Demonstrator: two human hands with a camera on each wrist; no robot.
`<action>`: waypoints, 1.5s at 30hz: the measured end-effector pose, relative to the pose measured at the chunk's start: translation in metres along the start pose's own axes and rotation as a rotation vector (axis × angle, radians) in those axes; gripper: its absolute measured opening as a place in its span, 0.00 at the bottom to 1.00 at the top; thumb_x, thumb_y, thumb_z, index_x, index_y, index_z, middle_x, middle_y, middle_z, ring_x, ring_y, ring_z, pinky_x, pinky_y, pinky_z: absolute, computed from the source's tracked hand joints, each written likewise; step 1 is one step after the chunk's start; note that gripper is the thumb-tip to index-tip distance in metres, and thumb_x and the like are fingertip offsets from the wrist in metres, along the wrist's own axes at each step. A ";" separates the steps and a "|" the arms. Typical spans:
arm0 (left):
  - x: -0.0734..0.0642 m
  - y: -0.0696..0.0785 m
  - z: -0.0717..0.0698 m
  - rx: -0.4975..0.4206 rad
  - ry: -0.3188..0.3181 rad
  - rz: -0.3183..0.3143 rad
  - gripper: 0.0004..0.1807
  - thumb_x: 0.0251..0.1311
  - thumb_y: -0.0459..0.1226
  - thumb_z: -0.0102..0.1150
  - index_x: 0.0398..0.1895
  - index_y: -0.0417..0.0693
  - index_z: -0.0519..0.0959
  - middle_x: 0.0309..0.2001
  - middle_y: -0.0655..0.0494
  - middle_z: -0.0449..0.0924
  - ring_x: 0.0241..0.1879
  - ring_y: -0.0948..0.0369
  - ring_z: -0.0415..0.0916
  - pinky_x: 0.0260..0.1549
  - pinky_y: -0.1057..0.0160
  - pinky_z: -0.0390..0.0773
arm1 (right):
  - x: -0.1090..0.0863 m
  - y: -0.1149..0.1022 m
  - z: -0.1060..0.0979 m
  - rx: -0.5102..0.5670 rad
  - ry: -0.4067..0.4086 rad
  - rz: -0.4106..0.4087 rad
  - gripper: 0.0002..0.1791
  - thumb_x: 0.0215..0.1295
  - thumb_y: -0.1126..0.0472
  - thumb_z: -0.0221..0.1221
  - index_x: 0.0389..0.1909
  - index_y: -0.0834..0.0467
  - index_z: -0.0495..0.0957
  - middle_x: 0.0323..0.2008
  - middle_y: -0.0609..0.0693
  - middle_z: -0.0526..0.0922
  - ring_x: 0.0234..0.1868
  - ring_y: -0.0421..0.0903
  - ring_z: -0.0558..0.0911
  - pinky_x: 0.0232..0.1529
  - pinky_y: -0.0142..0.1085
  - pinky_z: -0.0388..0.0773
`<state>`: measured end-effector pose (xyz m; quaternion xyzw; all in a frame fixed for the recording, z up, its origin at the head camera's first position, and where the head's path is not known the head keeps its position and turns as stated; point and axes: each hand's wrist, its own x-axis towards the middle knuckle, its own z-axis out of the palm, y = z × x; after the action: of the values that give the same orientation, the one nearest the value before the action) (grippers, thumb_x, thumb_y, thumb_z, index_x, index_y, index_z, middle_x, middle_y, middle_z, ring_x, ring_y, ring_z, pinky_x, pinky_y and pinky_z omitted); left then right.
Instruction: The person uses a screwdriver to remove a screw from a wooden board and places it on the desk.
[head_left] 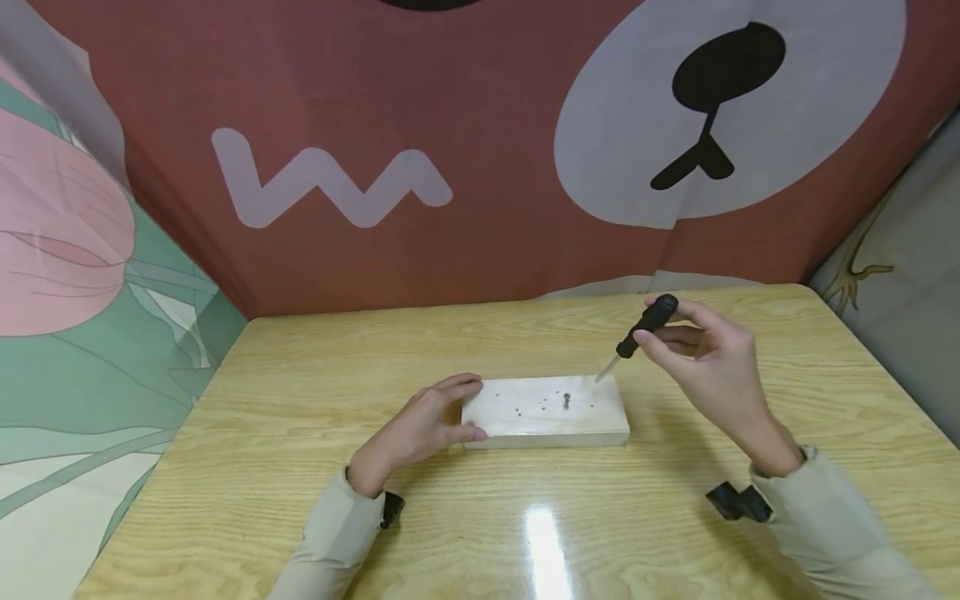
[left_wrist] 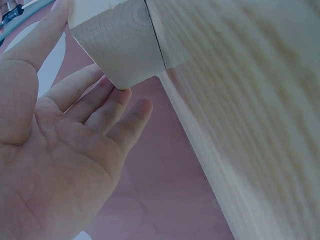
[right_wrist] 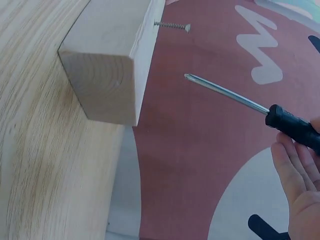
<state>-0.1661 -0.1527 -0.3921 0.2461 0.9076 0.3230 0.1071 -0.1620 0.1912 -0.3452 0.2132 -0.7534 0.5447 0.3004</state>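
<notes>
A pale wooden block [head_left: 543, 439] lies on the table, its top dotted with several small holes. One screw [head_left: 567, 401] stands partway out of that top; the right wrist view shows its threaded shank and flared head. At the block's left end, my left hand [head_left: 423, 421] grips it, thumb on the near side and fingers on the far side. My right hand [head_left: 716, 367] pinches the black handle of a screwdriver [head_left: 648, 323] above the block's right end. The screwdriver's metal shaft [right_wrist: 227, 93] slants down, and in the right wrist view its tip is apart from the screw head.
The wood-grain table [head_left: 337, 350] extends around the block on all sides. Behind it hangs a reddish-brown cloth [head_left: 480, 258] with printed shapes, and a patterned cloth [head_left: 67, 375] hangs at the left. Small black devices are on both wrists.
</notes>
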 end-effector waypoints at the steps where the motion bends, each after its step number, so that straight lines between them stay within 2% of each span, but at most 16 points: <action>1: 0.000 0.000 0.000 0.000 0.000 0.000 0.39 0.57 0.44 0.70 0.70 0.43 0.69 0.74 0.48 0.64 0.75 0.49 0.58 0.72 0.48 0.64 | 0.000 -0.001 0.001 0.004 -0.002 -0.004 0.23 0.50 0.85 0.64 0.49 0.70 0.81 0.46 0.37 0.85 0.35 0.30 0.87 0.37 0.21 0.83; 7: 0.001 -0.001 0.000 0.002 0.001 0.007 0.39 0.57 0.44 0.70 0.70 0.43 0.69 0.74 0.48 0.64 0.75 0.49 0.58 0.72 0.48 0.64 | 0.003 -0.007 0.009 0.032 -0.014 -0.034 0.22 0.50 0.85 0.64 0.48 0.71 0.81 0.48 0.38 0.85 0.36 0.30 0.87 0.38 0.22 0.83; 13: 0.003 -0.001 -0.001 0.007 -0.003 0.023 0.39 0.57 0.45 0.70 0.71 0.42 0.68 0.74 0.47 0.64 0.75 0.49 0.59 0.71 0.48 0.65 | 0.006 -0.011 0.018 0.085 -0.048 -0.070 0.24 0.48 0.86 0.64 0.49 0.71 0.82 0.43 0.41 0.87 0.35 0.32 0.87 0.37 0.23 0.84; 19: 0.004 0.000 -0.001 0.008 -0.002 0.028 0.39 0.57 0.45 0.70 0.70 0.41 0.69 0.73 0.47 0.64 0.75 0.49 0.59 0.72 0.48 0.64 | 0.006 -0.014 0.025 0.135 -0.084 -0.098 0.25 0.47 0.87 0.64 0.49 0.71 0.81 0.43 0.42 0.86 0.35 0.34 0.87 0.37 0.25 0.84; 26: 0.003 0.002 -0.001 0.004 -0.001 0.039 0.39 0.57 0.45 0.70 0.70 0.40 0.69 0.73 0.45 0.64 0.74 0.48 0.60 0.70 0.47 0.66 | 0.004 -0.016 0.029 0.092 -0.127 -0.093 0.25 0.46 0.86 0.66 0.48 0.69 0.82 0.44 0.38 0.85 0.36 0.32 0.87 0.38 0.25 0.84; 29: 0.003 0.002 -0.001 0.008 -0.005 0.025 0.39 0.57 0.45 0.70 0.71 0.41 0.68 0.74 0.47 0.64 0.74 0.49 0.59 0.71 0.48 0.65 | 0.004 -0.017 0.030 0.075 -0.134 -0.089 0.25 0.46 0.85 0.66 0.48 0.68 0.82 0.44 0.38 0.85 0.36 0.32 0.87 0.38 0.24 0.84; 32: 0.003 0.001 -0.001 0.010 -0.004 0.025 0.39 0.57 0.45 0.70 0.70 0.41 0.68 0.74 0.47 0.64 0.74 0.48 0.59 0.71 0.47 0.65 | 0.005 -0.017 0.031 0.068 -0.146 -0.091 0.25 0.47 0.85 0.66 0.49 0.67 0.82 0.44 0.41 0.85 0.37 0.32 0.87 0.38 0.25 0.84; 39: 0.001 0.000 -0.001 0.001 -0.003 0.020 0.39 0.57 0.45 0.70 0.70 0.42 0.69 0.74 0.47 0.64 0.75 0.48 0.59 0.71 0.48 0.65 | 0.005 -0.017 0.038 0.060 -0.186 -0.111 0.24 0.49 0.83 0.67 0.49 0.67 0.82 0.39 0.59 0.86 0.38 0.32 0.86 0.40 0.26 0.84; 45: 0.000 -0.001 0.000 0.003 -0.001 0.022 0.39 0.57 0.44 0.70 0.70 0.41 0.69 0.73 0.46 0.64 0.74 0.48 0.59 0.71 0.47 0.64 | 0.005 -0.017 0.045 0.036 -0.207 -0.084 0.22 0.53 0.80 0.67 0.51 0.67 0.80 0.39 0.57 0.85 0.38 0.35 0.86 0.42 0.25 0.84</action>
<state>-0.1668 -0.1531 -0.3922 0.2564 0.9053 0.3225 0.1035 -0.1641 0.1434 -0.3401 0.3051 -0.7608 0.5202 0.2399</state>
